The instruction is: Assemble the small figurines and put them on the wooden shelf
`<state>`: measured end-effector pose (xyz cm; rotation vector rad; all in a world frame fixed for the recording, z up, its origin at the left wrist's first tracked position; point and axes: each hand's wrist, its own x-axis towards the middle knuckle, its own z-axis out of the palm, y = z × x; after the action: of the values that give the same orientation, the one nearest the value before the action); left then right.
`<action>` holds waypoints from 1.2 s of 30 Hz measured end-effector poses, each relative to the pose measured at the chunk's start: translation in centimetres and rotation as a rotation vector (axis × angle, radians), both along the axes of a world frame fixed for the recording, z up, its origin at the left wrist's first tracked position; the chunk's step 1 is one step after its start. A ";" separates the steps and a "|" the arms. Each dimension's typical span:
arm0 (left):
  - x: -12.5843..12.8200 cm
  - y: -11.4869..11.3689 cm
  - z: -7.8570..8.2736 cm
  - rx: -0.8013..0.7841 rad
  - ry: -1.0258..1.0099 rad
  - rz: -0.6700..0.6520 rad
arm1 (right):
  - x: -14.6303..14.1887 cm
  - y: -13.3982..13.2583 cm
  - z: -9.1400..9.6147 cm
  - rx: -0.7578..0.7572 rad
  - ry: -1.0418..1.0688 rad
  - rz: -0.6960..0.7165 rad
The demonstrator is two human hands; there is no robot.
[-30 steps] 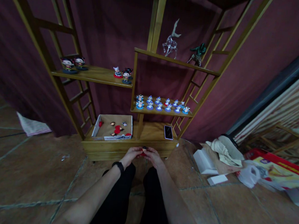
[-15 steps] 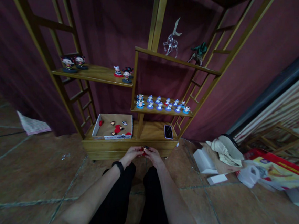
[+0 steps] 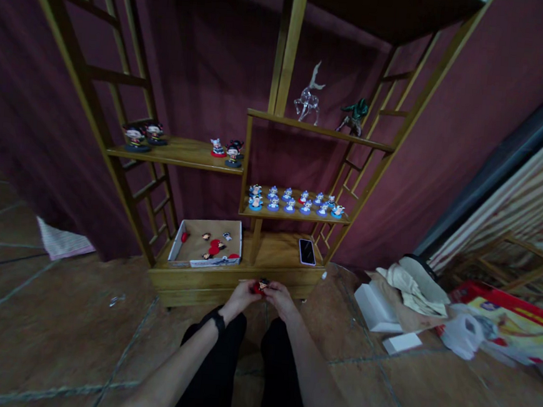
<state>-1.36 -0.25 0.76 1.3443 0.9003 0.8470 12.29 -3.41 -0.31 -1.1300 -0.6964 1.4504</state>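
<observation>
Your view is dim overall, underexposed, with muddy colours. The brightest zone sits at your right: the striped curtain (image 3: pixel 530 199) and the white bag (image 3: pixel 462 322) catch the most light, so the source lies that way. The maroon backdrop (image 3: pixel 207 67) sinks to near black at upper left. The uprights of the wooden shelf (image 3: pixel 280 215) splay outward, a wide-angle distortion that is strongest at the corners. The floor (image 3: pixel 30 335) is smeared at the left edge. Your left hand (image 3: pixel 242 292), right hand (image 3: pixel 281 297) and the small red figure (image 3: pixel 261 286) pinched between them render soft, with fine detail unresolved.
</observation>
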 end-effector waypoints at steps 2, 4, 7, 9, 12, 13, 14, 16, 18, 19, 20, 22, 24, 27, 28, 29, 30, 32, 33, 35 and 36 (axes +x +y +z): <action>0.0 -0.1 -0.2 0.107 0.126 0.042 | 0.0 0.1 -0.1 0.009 0.017 0.016; 0.0 -0.1 -0.2 0.197 0.224 0.079 | 0.0 0.1 -0.1 0.041 0.029 0.046; -0.3 -0.3 0.0 0.264 0.282 0.086 | -0.1 0.1 0.1 0.061 0.037 0.064; -0.4 -0.4 0.2 0.266 0.280 0.091 | -0.2 -0.1 0.3 0.070 0.042 0.074; -0.6 -0.6 0.3 0.232 0.261 0.112 | -0.4 -0.4 0.8 0.085 0.040 0.068; -0.6 -0.7 0.3 0.221 0.258 0.113 | -0.5 -0.5 0.9 0.092 0.042 0.072; -0.7 -0.7 0.3 0.217 0.259 0.112 | -0.6 -0.6 1.0 0.098 0.048 0.081; -1.0 -0.9 0.3 0.232 0.272 0.111 | -0.7 -0.7 1.1 0.109 0.068 0.117; -1.6 -1.0 0.7 0.263 0.292 0.122 | -0.6 -0.7 1.0 0.102 0.073 0.143; -2.0 -1.0 1.1 0.279 0.301 0.137 | -0.6 -0.7 1.0 0.088 0.064 0.139; -2.6 -1.0 1.8 0.291 0.306 0.155 | -0.5 -0.7 0.9 0.069 0.049 0.126; -4.1 -0.5 3.8 0.313 0.310 0.208 | -0.2 -0.7 0.8 0.038 0.021 0.103; -6.0 0.5 6.6 0.336 0.309 0.266 | 0.0 -0.8 0.7 0.016 0.010 0.094; -9.4 2.4 12.1 0.373 0.326 0.361 | 0.3 -0.9 0.9 0.003 0.001 0.081; -10.5 3.0 14.1 0.406 0.310 0.373 | 0.3 -1.0 1.0 -0.006 -0.005 0.073; -11.5 3.7 16.1 0.436 0.279 0.397 | 0.3 -1.0 1.1 -0.015 -0.010 0.069; -12.5 4.2 18.2 0.467 0.255 0.428 | 0.3 -1.0 1.1 -0.022 -0.015 0.066; -14.2 5.4 22.1 0.520 0.218 0.492 | 0.3 -1.0 1.2 -0.027 -0.022 0.076; -14.9 6.0 24.0 0.551 0.187 0.525 | 0.3 -1.0 1.3 -0.027 -0.024 0.084; -16.0 7.2 27.4 0.631 0.176 0.601 | 0.3 -1.0 1.3 -0.027 -0.024 0.094; -16.5 7.9 28.9 0.663 0.192 0.650 | 0.3 -1.1 1.4 -0.026 -0.021 0.097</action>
<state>-17.83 7.67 29.66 1.7412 1.3053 1.6401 12.62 -4.46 1.06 -1.1463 -0.7580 1.5350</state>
